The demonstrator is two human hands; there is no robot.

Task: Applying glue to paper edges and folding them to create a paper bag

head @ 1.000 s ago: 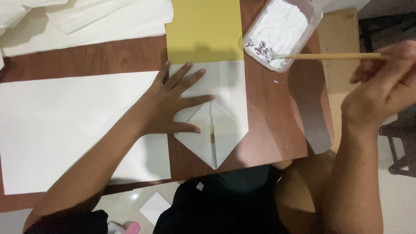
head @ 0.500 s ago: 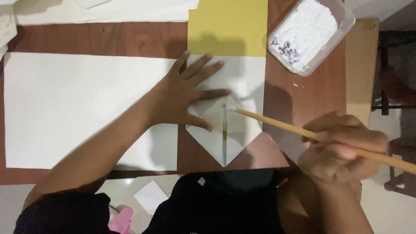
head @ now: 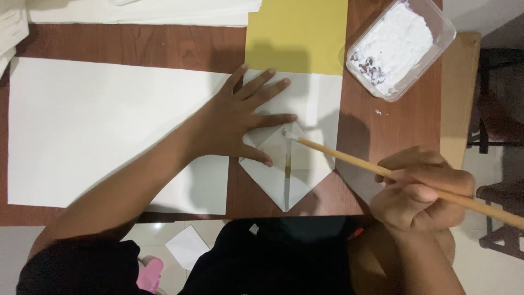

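The right hand (head: 423, 191) is closed around a thin wooden brush (head: 382, 170), near the middle of the stick. The long end of the stick goes out past the grip toward the lower right edge of the view. The other end points up and to the left from the grip, and its white tip touches the folded paper (head: 305, 164) at the top of the centre seam. The tip seems to carry white paste, but it is too small to be sure.

The left hand (head: 234, 123) lies flat and open on the same paper, holding nothing. Its fingers are spread, and the index finger and thumb lie just left of the brush tip, not touching it. The folded paper is white, with two flaps that meet in a point toward the person.

Above the right grip, well apart from it, a clear tub (head: 401, 46) with white paste stands on the brown worktop (head: 393, 136). A yellow sheet (head: 297, 33) lies above the folded paper and goes under its top edge. A big white sheet (head: 103, 128) lies under the left forearm.
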